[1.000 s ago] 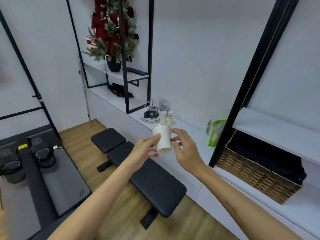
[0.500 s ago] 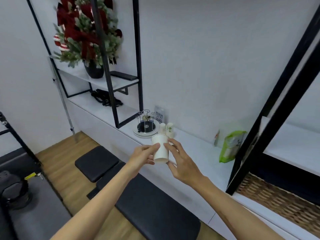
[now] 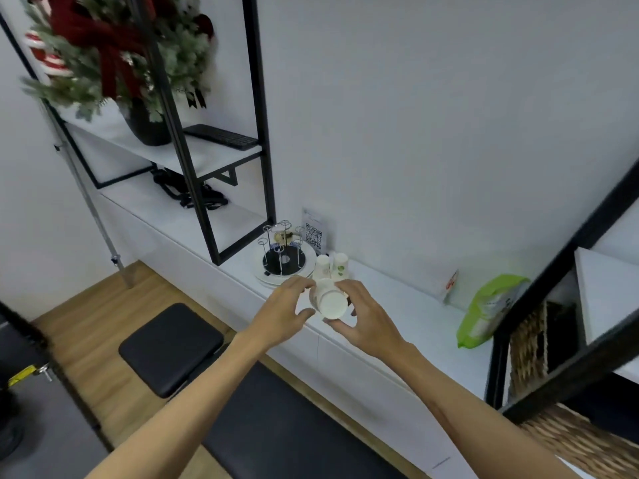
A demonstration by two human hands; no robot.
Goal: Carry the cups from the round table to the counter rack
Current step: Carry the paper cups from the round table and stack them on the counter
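Observation:
A white paper cup [image 3: 330,300] is held between both hands above the front edge of the white counter [image 3: 397,323], tipped so its flat base faces me. My left hand [image 3: 283,311] grips its left side and my right hand [image 3: 363,319] curls round its right side and underside. Just beyond stands the wire cup rack [image 3: 283,257], thin metal prongs on a round black and white base, with no cup on its prongs. Two more white paper cups [image 3: 332,266] stand upside down on the counter right of the rack.
A black padded bench [image 3: 242,409] runs along the counter below my arms. A black metal shelf frame [image 3: 262,133] rises left of the rack. A QR-code sign [image 3: 314,235] leans on the wall. A green bag [image 3: 487,309] and woven basket [image 3: 529,340] sit to the right.
I have come closer to the counter and the rack. The cup has turned from upright to tipped over, base toward me, and both hands have moved forward over the counter edge.

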